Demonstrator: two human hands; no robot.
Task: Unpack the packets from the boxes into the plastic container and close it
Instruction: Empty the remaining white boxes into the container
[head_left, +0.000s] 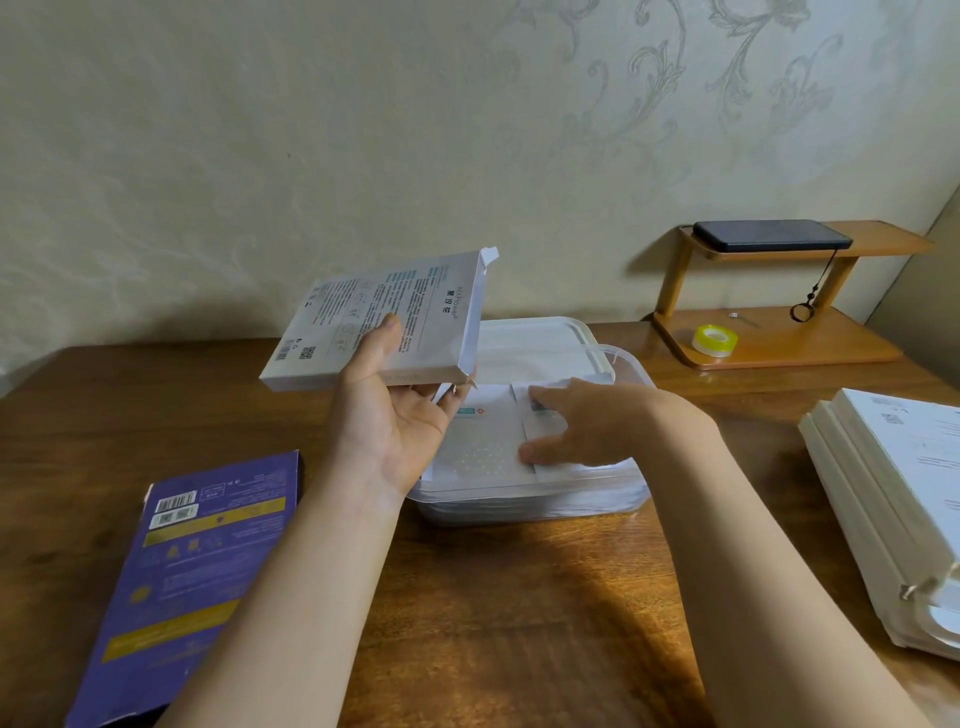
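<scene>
- left hand (395, 415) grips white box (374, 322), thumb on top, fingers underneath; box is raised above the table (493, 597), torn end toward the plastic container (519, 506)
- right hand (576, 421) has straight, spread fingers pressing flat on packets (483, 447) inside the container
- packets sit near rim height, top ones overlapping askew; lid (530, 343) lies just behind
- risk: skewed or overfull pile stops lid seating, corners catch under rim
- risk: can't tell if white box is empty; tilted, a leftover packet could slide out
- purple box (197, 571) lies left, white box stack (893, 493) right
</scene>
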